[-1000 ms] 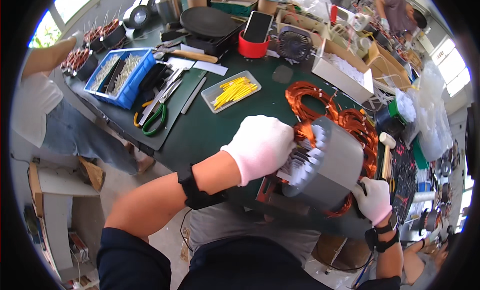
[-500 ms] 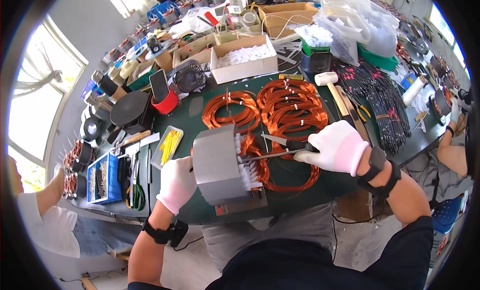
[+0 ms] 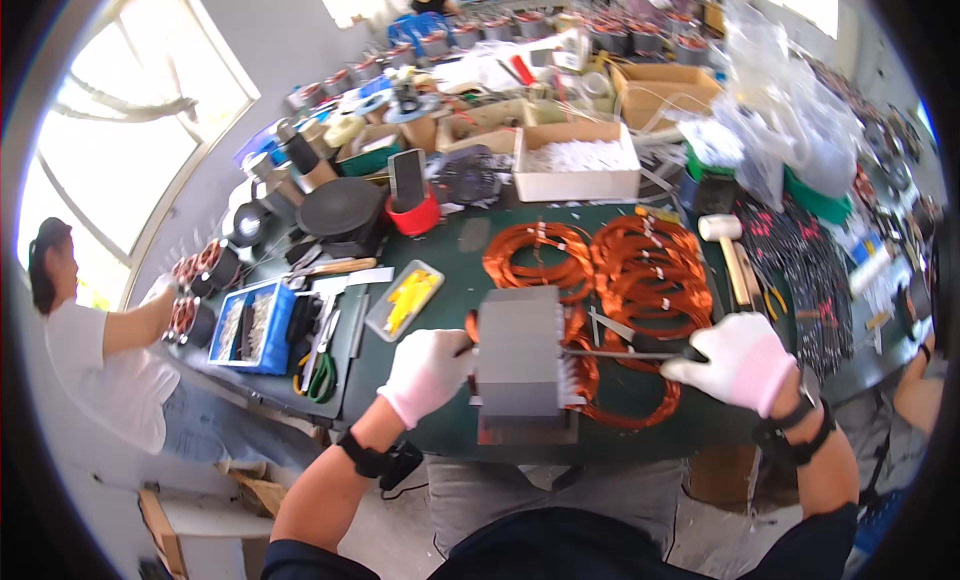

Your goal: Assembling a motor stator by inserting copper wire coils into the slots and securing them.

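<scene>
In this windowed room (image 3: 270,40), over green tabletop (image 3: 460,290), right fingers (image 3: 712,342) clasp a rod (image 3: 625,355); left fingers' (image 3: 450,342) grip is unclear.

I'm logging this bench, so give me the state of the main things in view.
Left hand: gloved, at the left side of the grey cylinder, grip unclear
Right hand: gloved, closed on a thin rod
Grey cylinder: lying on its side
Copper coils: tied, overlapping
Phone: propped up, screen dark
White box: open, holding white pieces
Blue bin: open, filled
Clear tray: open, holding yellow sticks
Mallet: lying flat
</scene>
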